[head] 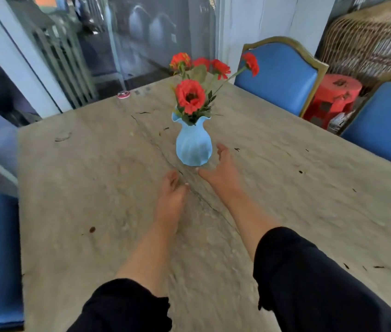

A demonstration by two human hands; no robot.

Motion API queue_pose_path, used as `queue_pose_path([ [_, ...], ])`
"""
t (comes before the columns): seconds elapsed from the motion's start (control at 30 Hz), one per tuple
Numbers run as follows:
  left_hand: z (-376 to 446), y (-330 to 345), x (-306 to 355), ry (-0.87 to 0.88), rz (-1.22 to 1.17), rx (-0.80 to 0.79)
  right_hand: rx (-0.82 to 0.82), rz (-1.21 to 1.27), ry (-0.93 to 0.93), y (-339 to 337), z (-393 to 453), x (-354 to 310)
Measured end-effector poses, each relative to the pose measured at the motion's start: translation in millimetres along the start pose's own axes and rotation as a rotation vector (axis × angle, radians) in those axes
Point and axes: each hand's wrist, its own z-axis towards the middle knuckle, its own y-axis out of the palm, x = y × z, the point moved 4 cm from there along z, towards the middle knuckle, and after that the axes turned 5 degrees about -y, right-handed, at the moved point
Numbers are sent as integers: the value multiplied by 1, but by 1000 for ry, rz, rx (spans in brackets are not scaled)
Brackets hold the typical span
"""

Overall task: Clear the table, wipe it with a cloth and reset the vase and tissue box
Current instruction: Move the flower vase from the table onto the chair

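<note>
Pale blue ribbed vase (194, 146) with ruffled rim, holding red flowers (190, 95), is standing mid-table (81, 188). Right hand (223, 172) is hovering just beside it, fingers spread; left hand (171, 195) nearby, fingers loosely apart, empty.

A pale blue ruffle-rimmed ceramic vase (194, 146) holding red artificial flowers (190, 95) stands upright near the middle of the beige stone-patterned surface (93, 178). The right hand (223, 171) lies just beside the vase, on its near right side; the left hand (170, 195) is nearer the person, to the left of the right hand. A small round pink-lidded tin (123, 94) sits at the far edge, left of the vase. Two blue upholstered chairs (283, 75) stand along the right side, a red drum-shaped stool (333, 97) behind them.
</note>
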Motion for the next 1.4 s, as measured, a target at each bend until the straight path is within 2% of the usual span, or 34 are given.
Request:
queue_pose_path([
  [0.2,23,7,-4,96,-39,-22,-109,-92,-11,24,48,27],
  [0.43,28,3,-13,109,-96,-38,-24,-79,-67,33,61,36],
  [0.53,26,1,-15,100,-78,-66,-42,-196,-90,36,58,36],
  [0.73,25,6,-6,87,66,-146,-32,-243,-78,35,52,31],
  [0.87,18,8,5,117,77,-155,-7,-212,-66,25,35,33],
  [1.07,3,8,-1,47,157,-167,-2,-243,-106,16,11,30],
  [1.23,-2,8,15,-8,146,-190,-52,-202,-40,14,12,22],
  [1.4,-33,1,15,-105,170,-155,-36,-81,9,-4,-19,17],
])
